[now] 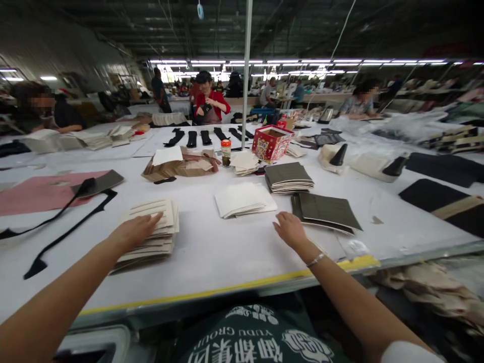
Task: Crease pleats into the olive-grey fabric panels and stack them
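My left hand (141, 229) lies flat, fingers stretched, on top of a thick stack of cream panels (164, 237) at the left. Nothing shows between its fingers. My right hand (290, 229), with a bracelet at the wrist, is low over the white table (219, 257). Its fingers are slightly bent and apart, with nothing visible in them. Just beyond it sits a pile of white sheets (244, 199). To its right are dark olive panels (328, 209), and behind these stands a taller stack of olive panels (289, 176) with pale edges.
A red patterned box (271, 142), a jar with an orange lid (226, 153) and a bundle of brown pieces (179, 166) stand farther back. Black strips (71, 227) and pink fabric (41, 194) lie left. A metal pole (246, 75) rises mid-table. Co-workers sit and stand around.
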`<state>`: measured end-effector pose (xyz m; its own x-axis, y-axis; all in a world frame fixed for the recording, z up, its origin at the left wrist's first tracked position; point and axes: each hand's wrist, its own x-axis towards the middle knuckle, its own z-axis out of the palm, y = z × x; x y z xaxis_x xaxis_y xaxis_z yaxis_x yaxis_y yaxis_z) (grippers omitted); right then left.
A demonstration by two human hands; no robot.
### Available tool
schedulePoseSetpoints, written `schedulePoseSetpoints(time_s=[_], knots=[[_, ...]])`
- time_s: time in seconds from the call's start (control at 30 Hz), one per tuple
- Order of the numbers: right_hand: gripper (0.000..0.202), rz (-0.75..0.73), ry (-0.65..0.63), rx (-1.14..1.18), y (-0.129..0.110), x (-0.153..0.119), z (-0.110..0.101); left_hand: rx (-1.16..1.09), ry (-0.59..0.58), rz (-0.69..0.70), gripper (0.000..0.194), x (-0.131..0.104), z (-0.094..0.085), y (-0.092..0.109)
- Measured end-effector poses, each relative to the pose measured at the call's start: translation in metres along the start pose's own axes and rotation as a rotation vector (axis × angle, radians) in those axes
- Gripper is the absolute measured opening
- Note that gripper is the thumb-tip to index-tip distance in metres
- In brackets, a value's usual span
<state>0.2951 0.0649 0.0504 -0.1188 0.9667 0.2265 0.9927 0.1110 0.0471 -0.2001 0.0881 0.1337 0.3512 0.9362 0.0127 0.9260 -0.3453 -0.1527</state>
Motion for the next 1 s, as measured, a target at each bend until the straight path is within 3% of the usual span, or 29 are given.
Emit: schedulePoseSetpoints(time_s=[0.1, 0.2, 0.33, 0.47, 0.67, 0.73, 0.83, 0.9, 0.93, 1.0], knots=[[0.029, -0.214, 0.058, 0.090, -0.055, 0.042, -0.005, 0.052, -0.092, -0.007, 0.052, -0.001, -0.009, 0.008], [0.033, -0.354, 0.082, 0.127, -0.110, 0.076, -0.001, 0.037, -0.053, -0.077, 0.053, -0.007, -0.009, 0.016], [0.028, -0.339, -0.089, 0.084, -0.150, 0.103, 0.012, 0.042, 0.042, -0.022, 0.052, -0.022, 0.001, 0.023], [0.025, -0.343, -0.165, 0.086, -0.150, 0.114, 0.019, 0.014, 0.053, 0.016, 0.040, -0.030, 0.003, 0.023], [0.028, -0.277, -0.154, 0.129, -0.140, 0.124, 0.024, -0.141, 0.040, -0.085, 0.036, -0.021, -0.004, 0.009], [0.025, -0.174, -0.131, 0.205, -0.136, 0.129, 0.025, -0.171, 0.152, -0.179, 0.037, -0.021, -0.013, -0.002], [0.019, 0.017, -0.101, 0.382, -0.127, 0.138, 0.023, -0.151, 0.572, -0.403, 0.038, -0.028, -0.038, -0.003], [0.016, 0.170, -0.082, 0.512, -0.118, 0.144, 0.022, -0.136, 0.838, -0.426, 0.039, -0.033, -0.053, 0.018], [0.015, 0.252, -0.061, 0.582, -0.112, 0.147, 0.023, -0.145, 0.906, -0.358, 0.040, -0.035, -0.055, 0.036], [0.018, 0.414, 0.019, 0.743, -0.097, 0.151, 0.023, -0.215, 0.869, -0.104, 0.042, -0.036, -0.043, 0.088]])
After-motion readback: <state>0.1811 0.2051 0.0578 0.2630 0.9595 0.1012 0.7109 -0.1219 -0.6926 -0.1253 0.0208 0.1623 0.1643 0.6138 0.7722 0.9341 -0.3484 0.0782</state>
